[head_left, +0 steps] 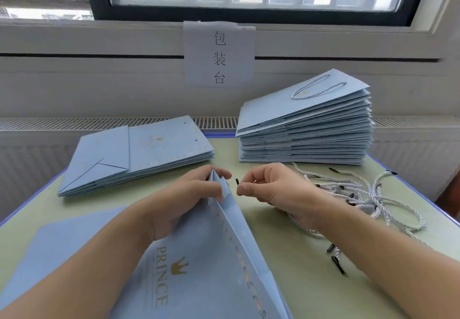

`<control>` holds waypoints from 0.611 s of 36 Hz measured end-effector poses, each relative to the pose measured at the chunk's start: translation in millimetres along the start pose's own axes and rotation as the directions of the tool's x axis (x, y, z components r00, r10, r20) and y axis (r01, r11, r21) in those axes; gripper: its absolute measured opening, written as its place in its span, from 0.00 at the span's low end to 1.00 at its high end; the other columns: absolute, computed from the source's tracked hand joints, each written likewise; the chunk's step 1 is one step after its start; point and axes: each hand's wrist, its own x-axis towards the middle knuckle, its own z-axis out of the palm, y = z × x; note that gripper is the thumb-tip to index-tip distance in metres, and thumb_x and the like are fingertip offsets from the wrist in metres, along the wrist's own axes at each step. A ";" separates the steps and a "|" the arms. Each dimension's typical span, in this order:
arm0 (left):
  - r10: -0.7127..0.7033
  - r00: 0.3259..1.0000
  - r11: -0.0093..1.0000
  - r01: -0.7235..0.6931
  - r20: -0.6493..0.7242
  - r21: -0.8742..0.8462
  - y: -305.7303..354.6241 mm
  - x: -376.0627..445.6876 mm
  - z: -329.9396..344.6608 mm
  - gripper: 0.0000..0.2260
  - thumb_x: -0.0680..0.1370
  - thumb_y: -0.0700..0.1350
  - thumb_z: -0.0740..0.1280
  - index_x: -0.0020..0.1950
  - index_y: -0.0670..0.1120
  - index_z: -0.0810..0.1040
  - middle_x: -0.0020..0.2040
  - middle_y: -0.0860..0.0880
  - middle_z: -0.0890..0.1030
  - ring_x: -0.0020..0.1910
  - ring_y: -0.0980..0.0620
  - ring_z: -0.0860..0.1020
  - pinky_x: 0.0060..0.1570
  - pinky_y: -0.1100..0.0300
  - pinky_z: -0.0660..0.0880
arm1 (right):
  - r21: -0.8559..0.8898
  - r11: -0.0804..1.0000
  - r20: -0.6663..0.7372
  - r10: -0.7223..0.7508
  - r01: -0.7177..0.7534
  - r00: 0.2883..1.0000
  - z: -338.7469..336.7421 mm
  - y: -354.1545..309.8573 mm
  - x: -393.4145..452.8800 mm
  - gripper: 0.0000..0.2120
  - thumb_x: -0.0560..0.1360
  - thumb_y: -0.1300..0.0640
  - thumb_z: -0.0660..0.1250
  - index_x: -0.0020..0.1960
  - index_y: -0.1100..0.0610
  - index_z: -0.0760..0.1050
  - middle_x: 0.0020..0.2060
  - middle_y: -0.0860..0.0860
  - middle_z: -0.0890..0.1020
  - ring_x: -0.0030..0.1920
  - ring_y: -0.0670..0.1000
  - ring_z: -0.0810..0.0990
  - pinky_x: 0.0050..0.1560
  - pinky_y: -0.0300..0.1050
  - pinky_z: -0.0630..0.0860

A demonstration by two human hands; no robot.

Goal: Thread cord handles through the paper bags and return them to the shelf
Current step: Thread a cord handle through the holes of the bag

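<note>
1. Pale blue paper bag with gold PRINCE lettering [199,256] lies flat in the lower centre of the frame, its top edge raised toward the middle; the left hand [189,194] pinches that upper corner between thumb and fingers, apparently to part the layers and bring a handle hole within reach.
2. Just right of that corner, the right hand [268,186] pinches a white twisted cord [296,221] near its black plastic tip [237,182], which points at the bag's edge, close but not yet through. I judge threading is about to start.
3. At centre right, a loose heap of white cords with black tips [368,194] lies within the right hand's reach.
4. At upper right stands a tall stack of blue bags with cord handles fitted [303,129]; at centre left, a low stack of flat blue bags with empty punched holes [139,154].
5. Hidden or unclear: the hole being aimed at, covered by the fingers; the cord under the right wrist; no shelf shows; the bag's lower end is cut off.
</note>
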 end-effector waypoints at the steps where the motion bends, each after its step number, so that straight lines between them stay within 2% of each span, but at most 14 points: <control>1: 0.002 1.000 1.000 -0.002 0.003 -0.006 0.1 -0.5 -0.4 0.24 0.60 0.42 0.65 0.56 0.51 0.79 0.47 0.46 0.79 0.40 0.49 0.78 0.42 0.56 0.76 | -0.014 1.000 0.006 -0.008 0.008 1.000 -0.3 0.5 -0.2 0.05 0.73 0.57 0.72 0.39 0.56 0.80 0.26 0.45 0.72 0.26 0.40 0.66 0.28 0.29 0.63; 3: 0.005 1.000 1.000 -0.005 0.011 -0.024 0.7 -1.3 -1.1 0.25 0.60 0.42 0.65 0.56 0.50 0.78 0.48 0.45 0.79 0.41 0.49 0.79 0.44 0.55 0.76 | -0.079 0.997 -0.008 -0.019 0.018 1.000 -0.6 1.4 0.9 0.05 0.72 0.57 0.73 0.38 0.54 0.81 0.25 0.44 0.71 0.28 0.42 0.66 0.31 0.33 0.64; 5: 0.007 1.000 0.999 -0.006 0.017 -0.043 0.7 -2.1 -2.5 0.26 0.58 0.41 0.66 0.56 0.50 0.79 0.49 0.45 0.79 0.43 0.48 0.79 0.47 0.53 0.76 | -0.274 0.961 -0.054 -0.041 0.025 0.998 -1.8 1.4 2.2 0.05 0.72 0.54 0.73 0.38 0.51 0.81 0.22 0.42 0.70 0.28 0.44 0.66 0.34 0.40 0.64; 6: 0.006 1.000 0.999 -0.005 0.021 -0.052 0.5 -2.5 -3.1 0.28 0.56 0.42 0.68 0.56 0.50 0.79 0.49 0.45 0.80 0.43 0.48 0.79 0.48 0.52 0.76 | -0.399 0.917 -0.072 -0.057 0.024 0.996 -2.4 0.6 2.1 0.04 0.72 0.52 0.73 0.38 0.49 0.81 0.22 0.42 0.70 0.28 0.44 0.66 0.34 0.42 0.64; 8: 0.007 1.000 0.998 -0.005 0.027 -0.069 0.2 -3.5 -4.3 0.29 0.54 0.42 0.68 0.56 0.50 0.79 0.48 0.46 0.79 0.42 0.47 0.79 0.47 0.53 0.76 | -0.615 0.788 -0.071 -0.091 0.028 0.993 -2.3 -3.9 -0.9 0.02 0.73 0.49 0.70 0.43 0.45 0.81 0.29 0.42 0.72 0.35 0.43 0.70 0.37 0.42 0.66; 11: 0.011 0.999 0.997 -0.008 0.036 -0.080 0.5 -4.1 -4.6 0.28 0.56 0.41 0.67 0.57 0.49 0.78 0.49 0.45 0.79 0.41 0.48 0.79 0.45 0.54 0.77 | -0.768 0.631 0.009 -0.156 0.106 0.988 2.3 -11.0 -6.7 0.06 0.75 0.47 0.67 0.50 0.43 0.80 0.39 0.41 0.73 0.46 0.44 0.72 0.43 0.41 0.65; 14: 0.016 0.999 0.996 -0.013 0.043 -0.084 1.2 -4.0 -4.0 0.26 0.59 0.40 0.65 0.57 0.48 0.77 0.48 0.44 0.78 0.41 0.48 0.79 0.44 0.54 0.77 | -0.784 0.588 0.073 -0.234 0.201 0.969 8.8 -13.6 -9.7 0.07 0.76 0.48 0.65 0.51 0.44 0.81 0.38 0.42 0.72 0.46 0.45 0.73 0.41 0.41 0.65; 19: 0.021 0.999 0.996 -0.017 0.035 -0.088 1.6 -3.3 -3.1 0.25 0.60 0.40 0.64 0.57 0.48 0.77 0.45 0.45 0.79 0.39 0.49 0.79 0.43 0.54 0.78 | -0.669 0.675 0.096 -0.337 0.312 0.936 18.0 -2.2 -6.5 0.08 0.74 0.56 0.64 0.47 0.48 0.81 0.28 0.47 0.72 0.37 0.50 0.65 0.34 0.43 0.65; 22: 0.024 0.999 0.997 -0.021 0.030 -0.079 2.0 -3.7 -2.1 0.25 0.59 0.40 0.64 0.57 0.48 0.77 0.44 0.45 0.79 0.37 0.51 0.80 0.40 0.56 0.79 | -0.558 0.756 0.071 -0.367 0.342 0.928 21.9 2.9 -2.4 0.12 0.72 0.57 0.66 0.45 0.39 0.74 0.27 0.41 0.74 0.32 0.48 0.67 0.32 0.43 0.64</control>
